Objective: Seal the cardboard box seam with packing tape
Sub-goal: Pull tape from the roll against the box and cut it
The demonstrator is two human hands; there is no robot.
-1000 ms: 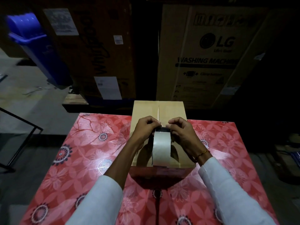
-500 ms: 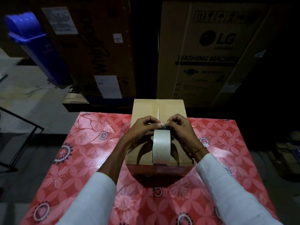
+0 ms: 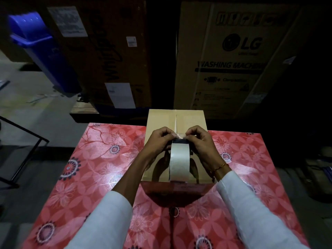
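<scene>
At frame centre, your left hand (image 3: 158,141) and right hand (image 3: 201,141) both pinch the tape (image 3: 179,159) roll over the seam (image 3: 176,119) of the box (image 3: 161,121) on the table (image 3: 100,177).

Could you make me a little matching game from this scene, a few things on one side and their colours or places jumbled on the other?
Things:
1. tape roll
2. bin
3. small cardboard box
4. bracelet

Descriptions:
A. blue, on the floor at far left
B. on the right wrist
C. standing on edge on the box, held by both hands
D. resting on the red floral tabletop

Pairs: 1-C, 2-A, 3-D, 4-B
</scene>
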